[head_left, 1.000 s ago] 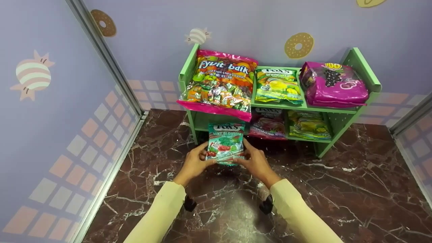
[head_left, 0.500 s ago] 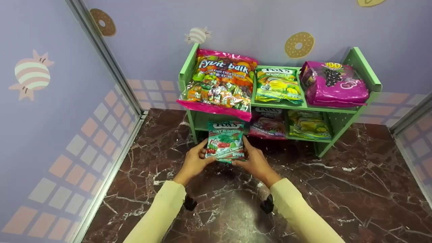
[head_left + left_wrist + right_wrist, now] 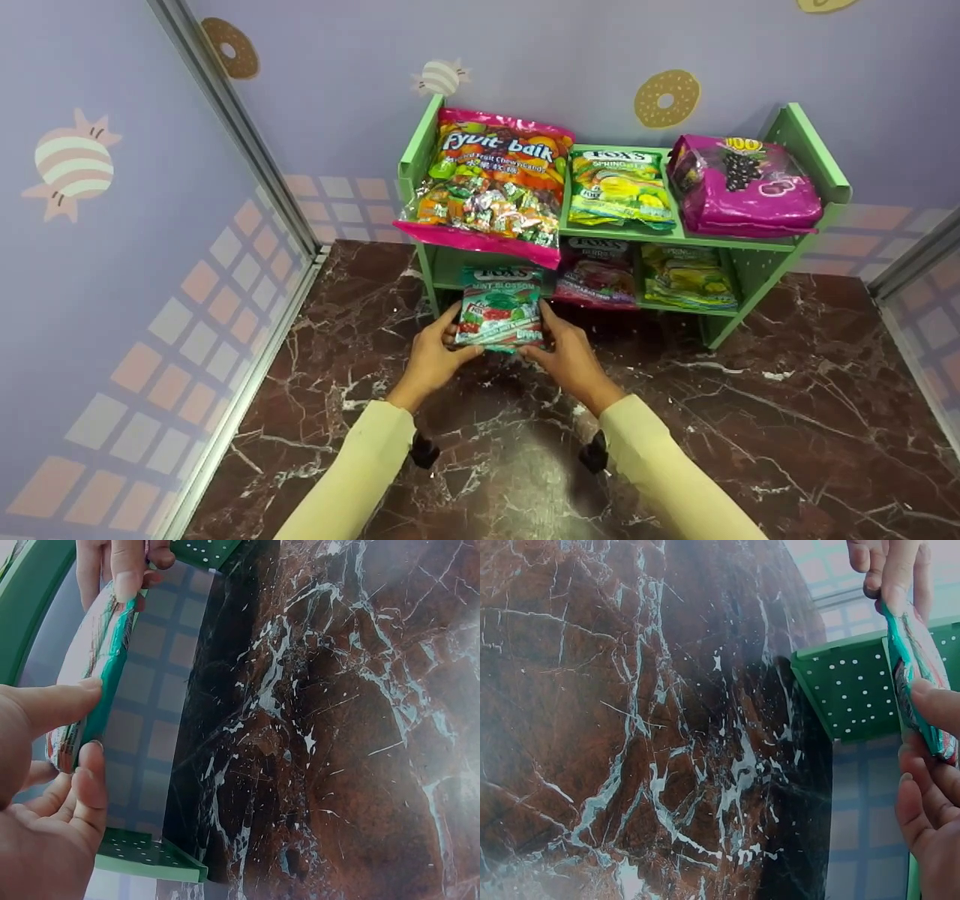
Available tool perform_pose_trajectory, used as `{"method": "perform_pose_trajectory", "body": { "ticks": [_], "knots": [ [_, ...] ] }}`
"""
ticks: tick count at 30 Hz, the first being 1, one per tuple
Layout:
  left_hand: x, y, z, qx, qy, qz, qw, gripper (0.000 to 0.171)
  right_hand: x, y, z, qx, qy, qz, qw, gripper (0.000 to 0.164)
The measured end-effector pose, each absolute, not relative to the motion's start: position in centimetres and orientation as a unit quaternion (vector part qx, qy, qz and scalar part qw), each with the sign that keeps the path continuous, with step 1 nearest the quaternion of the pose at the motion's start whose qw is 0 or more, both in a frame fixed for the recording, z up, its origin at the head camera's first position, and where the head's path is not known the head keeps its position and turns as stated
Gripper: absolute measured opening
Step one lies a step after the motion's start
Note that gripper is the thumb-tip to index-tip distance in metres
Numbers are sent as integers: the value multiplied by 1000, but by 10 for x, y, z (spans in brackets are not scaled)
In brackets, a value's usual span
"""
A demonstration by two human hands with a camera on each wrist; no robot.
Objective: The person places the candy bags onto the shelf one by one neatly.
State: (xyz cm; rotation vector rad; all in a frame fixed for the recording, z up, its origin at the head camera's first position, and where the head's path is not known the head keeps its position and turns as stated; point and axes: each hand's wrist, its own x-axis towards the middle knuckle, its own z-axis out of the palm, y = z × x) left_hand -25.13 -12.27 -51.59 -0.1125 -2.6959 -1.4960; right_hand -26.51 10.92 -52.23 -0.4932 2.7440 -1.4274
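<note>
A teal Fox's Mint Blossom candy bag (image 3: pixel 501 311) is held between both hands at the front of the shelf's lower left compartment. My left hand (image 3: pixel 433 358) grips its left lower corner, thumb on top. The right hand (image 3: pixel 571 361) pinches the opposite corner the same way. Seen edge-on in the left wrist view, the candy bag (image 3: pixel 111 679) has the left fingers curled under it. In the right wrist view, the right hand (image 3: pixel 934 787) has its thumb over the teal edge. The bag's top end lies just under the overhanging Fruit Baik candy bag (image 3: pixel 495 180).
The green shelf (image 3: pixel 757 292) stands against the wall. Its top holds a yellow-green Fox's bag (image 3: pixel 619 187) and a purple grape candy bag (image 3: pixel 750 187). Below are a dark red Fox's Berries bag (image 3: pixel 598 274) and another yellow-green bag (image 3: pixel 688 277). Marble floor (image 3: pixel 517 480) lies in front.
The Mint Blossom bag has moved slightly away from me, towards the lower left compartment, and its near edge has shifted up in the view. Both hands keep their hold on it.
</note>
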Motion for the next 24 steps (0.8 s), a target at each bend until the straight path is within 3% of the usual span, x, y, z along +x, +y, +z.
{"method": "perform_pose_trajectory", "body": {
  "ticks": [10,24],
  "knots": [
    [-253,-122,-514,-30,-879,-474,49,73,-267,106,-521,-127,873,-471,4,78],
    [-258,-118,-515,-21,-872,-483,71,65,-270,99,-522,-99,886,-449,-52,66]
  ]
}}
